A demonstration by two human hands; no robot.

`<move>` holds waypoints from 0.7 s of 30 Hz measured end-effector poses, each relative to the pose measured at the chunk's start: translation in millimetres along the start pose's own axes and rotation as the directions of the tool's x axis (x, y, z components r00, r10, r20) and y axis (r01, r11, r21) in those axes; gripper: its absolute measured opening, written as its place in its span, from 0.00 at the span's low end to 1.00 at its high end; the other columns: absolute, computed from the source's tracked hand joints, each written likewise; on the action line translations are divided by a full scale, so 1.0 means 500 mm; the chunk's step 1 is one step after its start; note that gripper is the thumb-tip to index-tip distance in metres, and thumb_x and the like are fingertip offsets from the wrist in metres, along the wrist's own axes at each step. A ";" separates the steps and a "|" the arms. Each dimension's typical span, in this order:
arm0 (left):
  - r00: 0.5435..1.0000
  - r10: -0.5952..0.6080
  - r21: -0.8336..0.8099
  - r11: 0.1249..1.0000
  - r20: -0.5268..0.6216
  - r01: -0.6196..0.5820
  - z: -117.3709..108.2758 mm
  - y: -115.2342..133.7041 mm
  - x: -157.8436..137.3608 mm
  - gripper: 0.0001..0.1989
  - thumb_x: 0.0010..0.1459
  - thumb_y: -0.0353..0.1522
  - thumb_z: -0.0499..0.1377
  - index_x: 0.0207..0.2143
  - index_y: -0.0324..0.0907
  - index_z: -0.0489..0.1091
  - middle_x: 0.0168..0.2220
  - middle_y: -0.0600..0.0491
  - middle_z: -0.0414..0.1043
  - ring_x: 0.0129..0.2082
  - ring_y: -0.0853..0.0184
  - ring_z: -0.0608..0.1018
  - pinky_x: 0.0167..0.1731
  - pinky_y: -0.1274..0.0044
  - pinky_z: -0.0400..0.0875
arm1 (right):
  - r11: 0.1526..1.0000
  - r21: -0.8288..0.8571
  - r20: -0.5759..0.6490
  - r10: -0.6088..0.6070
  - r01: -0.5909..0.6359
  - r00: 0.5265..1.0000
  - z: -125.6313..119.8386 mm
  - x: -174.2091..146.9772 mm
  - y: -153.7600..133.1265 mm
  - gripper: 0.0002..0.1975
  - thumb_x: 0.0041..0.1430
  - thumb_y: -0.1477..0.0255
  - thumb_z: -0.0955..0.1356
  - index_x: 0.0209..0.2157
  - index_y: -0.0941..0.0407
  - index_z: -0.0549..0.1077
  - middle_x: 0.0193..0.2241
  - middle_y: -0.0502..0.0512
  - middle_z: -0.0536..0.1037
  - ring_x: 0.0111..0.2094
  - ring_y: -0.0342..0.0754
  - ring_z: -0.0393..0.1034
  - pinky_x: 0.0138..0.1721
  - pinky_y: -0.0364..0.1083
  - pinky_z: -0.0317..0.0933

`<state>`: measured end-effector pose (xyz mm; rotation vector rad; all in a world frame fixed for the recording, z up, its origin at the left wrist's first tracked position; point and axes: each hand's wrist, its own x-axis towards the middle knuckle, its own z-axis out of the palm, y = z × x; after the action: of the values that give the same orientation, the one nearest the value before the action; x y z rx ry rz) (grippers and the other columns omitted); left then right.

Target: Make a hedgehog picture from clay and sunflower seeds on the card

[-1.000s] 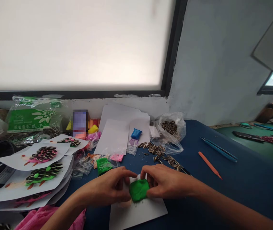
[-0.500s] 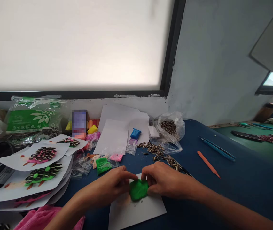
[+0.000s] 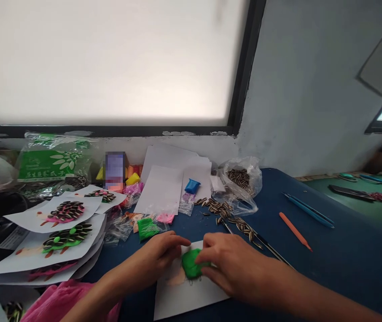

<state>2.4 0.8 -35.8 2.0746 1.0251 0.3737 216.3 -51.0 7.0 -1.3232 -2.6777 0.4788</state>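
A flattened patch of green modelling clay (image 3: 190,264) lies on a white paper sheet (image 3: 184,304) in front of me. Thumb and fingers of my right hand (image 3: 234,264) are bent onto the patch's right side, gripping or pressing it. At the left of the paper rests my left hand (image 3: 164,255), its index finger stretched out past the clay's upper edge and the other fingers partly hidden. Pencil lines show below the clay, with a peach-coloured area (image 3: 176,277) to its left. Loose sunflower seeds (image 3: 216,208) lie beyond my hands.
Finished seed-and-clay pictures (image 3: 66,241) are stacked at left, above a pink cloth (image 3: 53,306). Wrapped green clay (image 3: 146,229), a blue packet (image 3: 192,185) and a seed bag (image 3: 239,179) lie at the back. Blue tweezers (image 3: 308,210) and an orange tool (image 3: 294,230) lie right.
My right hand has shifted, with its fingers now farther over the clay's right side. The left hand stays at the clay's left. The view has turned slightly left.
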 end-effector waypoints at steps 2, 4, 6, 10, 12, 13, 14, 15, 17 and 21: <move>0.999 -0.027 -0.070 0.997 -0.041 0.024 0.003 0.000 -0.001 0.17 0.62 0.37 0.50 0.45 0.41 0.75 0.40 0.49 0.74 0.38 0.62 0.73 0.39 0.74 0.67 | 0.997 -0.046 -0.031 -0.064 0.062 0.997 0.030 -0.010 -0.007 0.08 0.60 0.77 0.65 0.33 0.55 0.76 0.32 0.54 0.73 0.30 0.46 0.67 0.29 0.43 0.56; 0.997 -0.055 -0.127 0.991 -0.047 0.048 0.008 0.003 0.003 0.15 0.60 0.38 0.52 0.41 0.40 0.74 0.35 0.51 0.74 0.33 0.64 0.72 0.33 0.76 0.66 | 0.983 -0.153 -0.103 -0.121 0.104 0.987 0.066 -0.020 -0.008 0.06 0.54 0.76 0.67 0.35 0.58 0.74 0.31 0.57 0.73 0.28 0.48 0.66 0.26 0.44 0.54; 0.997 -0.073 -0.146 0.987 -0.030 0.068 0.012 0.006 0.011 0.12 0.57 0.38 0.55 0.36 0.39 0.73 0.28 0.54 0.71 0.28 0.67 0.69 0.27 0.78 0.62 | 0.947 -0.301 -0.233 -0.188 0.113 0.954 0.098 -0.027 -0.005 0.08 0.52 0.77 0.66 0.36 0.60 0.74 0.30 0.60 0.73 0.28 0.50 0.64 0.25 0.46 0.53; 0.995 -0.096 -0.097 0.991 -0.019 0.094 0.019 0.014 0.029 0.07 0.52 0.34 0.57 0.28 0.39 0.70 0.21 0.59 0.63 0.23 0.70 0.64 0.23 0.78 0.55 | 0.902 -0.414 -0.438 -0.317 0.125 0.841 0.128 -0.030 0.004 0.12 0.57 0.80 0.61 0.37 0.61 0.74 0.25 0.57 0.70 0.24 0.48 0.59 0.23 0.46 0.49; 0.994 -0.104 -0.086 0.991 -0.020 0.102 0.019 0.016 0.034 0.06 0.51 0.33 0.57 0.27 0.40 0.69 0.21 0.59 0.61 0.23 0.70 0.64 0.23 0.78 0.55 | 0.892 -0.432 -0.480 -0.350 0.130 0.805 0.131 -0.027 0.005 0.13 0.59 0.80 0.59 0.38 0.61 0.74 0.24 0.56 0.69 0.23 0.47 0.58 0.23 0.46 0.50; 0.994 -0.104 -0.092 0.991 -0.018 0.102 0.018 0.016 0.034 0.05 0.51 0.33 0.57 0.27 0.40 0.69 0.21 0.59 0.61 0.23 0.70 0.64 0.23 0.79 0.55 | 0.891 -0.434 -0.485 -0.355 0.132 0.799 0.132 -0.025 0.006 0.13 0.59 0.80 0.59 0.37 0.61 0.75 0.24 0.56 0.69 0.23 0.47 0.58 0.23 0.46 0.51; 0.995 -0.102 -0.107 0.989 -0.015 0.100 0.016 0.016 0.034 0.05 0.51 0.33 0.57 0.28 0.40 0.69 0.21 0.59 0.62 0.23 0.70 0.64 0.23 0.79 0.56 | 0.892 -0.431 -0.484 -0.355 0.136 0.800 0.133 -0.023 0.006 0.13 0.60 0.80 0.59 0.37 0.61 0.75 0.24 0.56 0.69 0.24 0.47 0.58 0.24 0.46 0.52; 0.995 -0.097 -0.125 0.988 -0.011 0.095 0.015 0.015 0.033 0.05 0.51 0.33 0.57 0.29 0.40 0.69 0.22 0.59 0.62 0.23 0.70 0.64 0.23 0.79 0.56 | 0.895 -0.424 -0.479 -0.352 0.140 0.804 0.135 -0.022 0.007 0.13 0.60 0.80 0.59 0.37 0.61 0.75 0.24 0.56 0.69 0.24 0.47 0.58 0.24 0.46 0.52; 0.996 -0.091 -0.175 0.980 0.005 0.091 0.012 0.012 0.030 0.06 0.52 0.33 0.57 0.30 0.40 0.69 0.23 0.59 0.63 0.24 0.71 0.65 0.23 0.80 0.57 | 0.897 -0.416 -0.468 -0.353 0.150 0.810 0.138 -0.020 0.008 0.13 0.60 0.80 0.59 0.37 0.61 0.75 0.25 0.57 0.69 0.24 0.47 0.59 0.24 0.46 0.53; 0.995 -0.093 -0.253 0.962 0.048 0.102 0.010 0.005 0.029 0.05 0.51 0.32 0.57 0.29 0.39 0.70 0.22 0.60 0.64 0.23 0.72 0.64 0.22 0.80 0.57 | 0.894 -0.420 -0.474 -0.364 0.157 0.802 0.145 -0.021 0.010 0.13 0.62 0.80 0.59 0.38 0.61 0.75 0.24 0.56 0.68 0.24 0.47 0.59 0.24 0.45 0.53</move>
<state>15.7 8.5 -38.5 1.7878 0.9977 0.3954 208.9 -72.9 -62.4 -0.9233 -2.4471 -0.3980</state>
